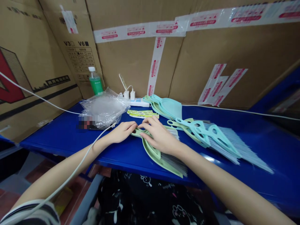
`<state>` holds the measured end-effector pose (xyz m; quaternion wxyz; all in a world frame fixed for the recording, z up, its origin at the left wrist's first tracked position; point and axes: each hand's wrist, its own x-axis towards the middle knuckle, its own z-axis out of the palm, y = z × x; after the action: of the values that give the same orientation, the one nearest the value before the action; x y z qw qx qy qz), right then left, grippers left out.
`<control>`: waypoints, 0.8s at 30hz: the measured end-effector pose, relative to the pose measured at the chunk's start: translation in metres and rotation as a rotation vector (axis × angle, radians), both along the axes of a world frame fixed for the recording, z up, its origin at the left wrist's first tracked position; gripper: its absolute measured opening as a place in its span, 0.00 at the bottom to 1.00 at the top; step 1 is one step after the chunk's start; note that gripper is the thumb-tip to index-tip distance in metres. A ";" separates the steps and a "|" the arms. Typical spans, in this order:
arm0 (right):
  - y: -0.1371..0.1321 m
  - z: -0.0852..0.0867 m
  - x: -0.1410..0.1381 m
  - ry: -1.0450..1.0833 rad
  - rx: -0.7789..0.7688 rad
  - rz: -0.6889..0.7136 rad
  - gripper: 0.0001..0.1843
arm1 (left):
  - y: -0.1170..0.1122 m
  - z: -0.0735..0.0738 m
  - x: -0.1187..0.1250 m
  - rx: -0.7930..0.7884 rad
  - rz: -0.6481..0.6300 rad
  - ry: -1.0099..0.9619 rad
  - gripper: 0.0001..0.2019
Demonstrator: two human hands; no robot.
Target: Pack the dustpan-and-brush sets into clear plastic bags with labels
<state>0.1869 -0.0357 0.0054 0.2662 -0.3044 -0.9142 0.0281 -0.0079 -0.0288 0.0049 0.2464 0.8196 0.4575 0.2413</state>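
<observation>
A light green dustpan [153, 157] lies near the table's front edge, with a green hand brush [156, 150] nested in it and grey bristles showing at its right. My left hand [123, 132] is closed, thumb and fingers pinching the handle end of the dustpan. Over the brush's handle and upper part bends my right hand [160, 136], its fingers curled onto it; the palm hides part of the brush. To the right, blue brushes [217, 137] and a green brush [187, 129] lie in an overlapping pile. Behind them a blue dustpan [170, 107] rests on a green one [157, 107].
Yellow label strips [140, 113] lie beyond my hands. A clear plastic bag [105, 107] covers part of a dark object at left, before a green-labelled bottle [95, 82]. A power strip [138, 102] with chargers sits by the cardboard wall [131, 62]. A white cable [86, 156] crosses my left arm.
</observation>
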 end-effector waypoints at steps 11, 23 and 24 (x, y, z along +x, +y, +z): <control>0.017 -0.018 0.008 -0.223 -0.147 0.003 0.26 | 0.004 -0.008 -0.004 -0.327 -0.085 -0.263 0.16; 0.020 -0.017 0.010 -0.255 -0.211 0.058 0.30 | 0.006 -0.008 -0.007 -0.499 -0.168 -0.415 0.13; 0.020 -0.017 0.010 -0.257 -0.212 0.060 0.30 | 0.006 -0.008 -0.007 -0.492 -0.174 -0.411 0.13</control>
<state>0.1966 -0.0160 -0.0114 0.1125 -0.3045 -0.9413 0.0929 -0.0148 -0.0233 -0.0033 0.5435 0.7058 0.3713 0.2619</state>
